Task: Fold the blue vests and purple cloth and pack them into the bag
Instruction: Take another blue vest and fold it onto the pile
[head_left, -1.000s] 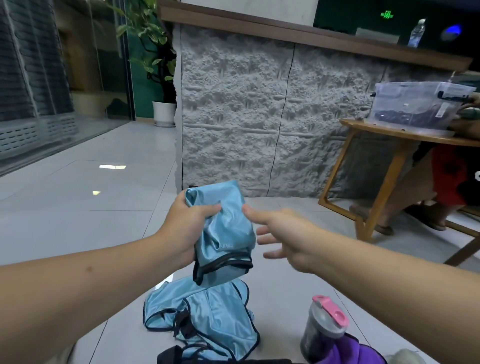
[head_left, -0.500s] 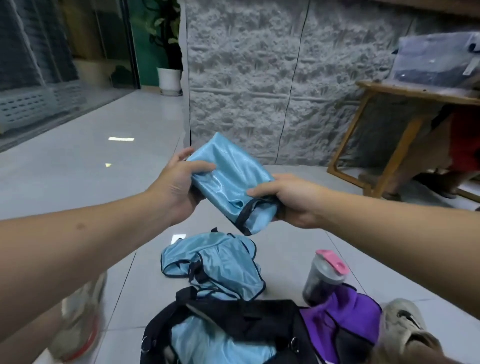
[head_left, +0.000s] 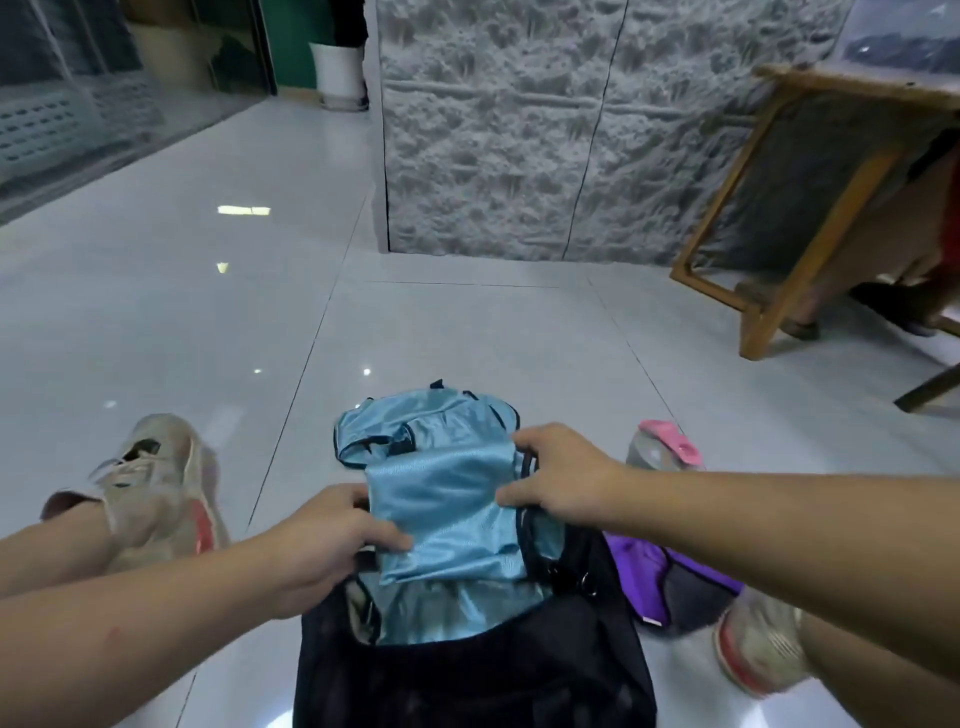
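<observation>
At the far left we see a worn beige shoe (head_left: 156, 493) on the pale floor tiles (head_left: 208, 322). Next comes our left hand (head_left: 324, 545), its thumb curled over the near left edge of the folded blue vest (head_left: 441, 514) and pinching it, while the fingers go under the cloth (we cannot see them there). The vest sits over the open mouth of the black bag (head_left: 467, 670), where more blue cloth (head_left: 447, 608) already lies inside. Just beyond the bag, a second blue vest (head_left: 415, 418) lies unfolded on the floor. Our right hand (head_left: 558, 475) grips the folded vest's right edge, fingers bent over the fabric. Right of the bag lies the purple cloth (head_left: 644, 569), crumpled on the tiles, with a pink-lidded bottle (head_left: 662, 449) behind it and another shoe (head_left: 758, 644) nearer to us. A wooden table (head_left: 810, 218) stands at the far right.
</observation>
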